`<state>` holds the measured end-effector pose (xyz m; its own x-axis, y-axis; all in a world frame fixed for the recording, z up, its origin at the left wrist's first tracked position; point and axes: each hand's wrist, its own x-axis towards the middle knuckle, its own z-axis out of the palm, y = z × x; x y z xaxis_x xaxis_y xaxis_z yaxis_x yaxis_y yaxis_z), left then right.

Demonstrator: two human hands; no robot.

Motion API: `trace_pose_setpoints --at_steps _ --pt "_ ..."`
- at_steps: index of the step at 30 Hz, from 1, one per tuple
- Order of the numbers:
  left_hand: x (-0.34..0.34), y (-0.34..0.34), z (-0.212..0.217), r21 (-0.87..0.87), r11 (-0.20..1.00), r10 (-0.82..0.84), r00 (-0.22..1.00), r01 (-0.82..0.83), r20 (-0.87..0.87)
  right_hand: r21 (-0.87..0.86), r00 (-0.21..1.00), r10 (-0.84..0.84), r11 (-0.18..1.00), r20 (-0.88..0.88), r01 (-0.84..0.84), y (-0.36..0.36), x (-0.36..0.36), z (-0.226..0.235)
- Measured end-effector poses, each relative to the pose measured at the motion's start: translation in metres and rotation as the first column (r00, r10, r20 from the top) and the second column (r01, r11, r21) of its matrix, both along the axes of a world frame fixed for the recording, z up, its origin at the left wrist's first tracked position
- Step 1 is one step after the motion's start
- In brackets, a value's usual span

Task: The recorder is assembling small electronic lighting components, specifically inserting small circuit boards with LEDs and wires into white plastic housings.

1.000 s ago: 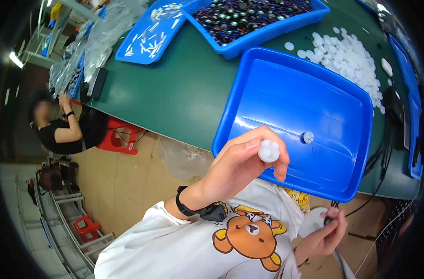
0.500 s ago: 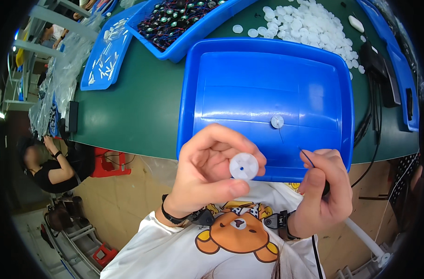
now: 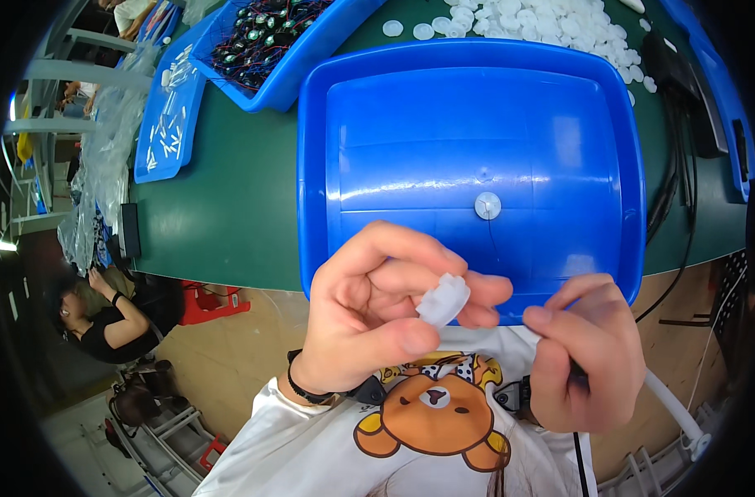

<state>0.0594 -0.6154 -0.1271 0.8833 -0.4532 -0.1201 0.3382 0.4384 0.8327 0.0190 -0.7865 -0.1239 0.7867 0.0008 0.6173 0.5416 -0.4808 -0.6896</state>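
Note:
My left hand (image 3: pixel 377 311) pinches a round translucent white plastic cap (image 3: pixel 445 300) between thumb and fingers. The cap is tilted, and its scalloped side edge shows. My right hand (image 3: pixel 589 352) is closed, apart from the left one, with thumb and index finger curled together. A bit of something dark shows inside its curled fingers; what it is stays mostly hidden. Beyond both hands is a large blue tray (image 3: pixel 311 166). One white cap with a thin dark wire (image 3: pixel 488 205) lies in it.
A pile of white plastic discs (image 3: pixel 543 29) lies at the back. A blue bin (image 3: pixel 286 79) of wired parts and a blue tray of small white pieces (image 3: pixel 166 141) are at the back left. Black cables (image 3: pixel 675 166) run along the right. Another person (image 3: pixel 117 315) sits at far left.
My left hand has turned the cap from facing me to a tilted side view. The blue wire seen at my right fingertips is no longer visible. My right hand has curled and moved slightly lower.

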Motion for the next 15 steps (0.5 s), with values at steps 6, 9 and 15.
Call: trace_pose_setpoints --at_steps 6,9,15 --pt "0.001 0.000 0.009 0.062 0.991 -0.113 0.988 0.120 -0.106 -0.118 1.000 -0.008 0.993 -0.027 0.005 0.000 -0.005 0.009" --pt "0.000 0.003 0.012 0.087 0.985 -0.135 0.981 0.148 -0.140 -0.145 0.999 -0.045 0.989 -0.028 0.040 0.004 -0.004 0.010" --pt "-0.003 -0.002 0.003 0.060 0.992 -0.114 0.993 0.115 -0.013 -0.237 0.996 -0.053 0.969 0.067 0.067 0.007 0.000 0.010"
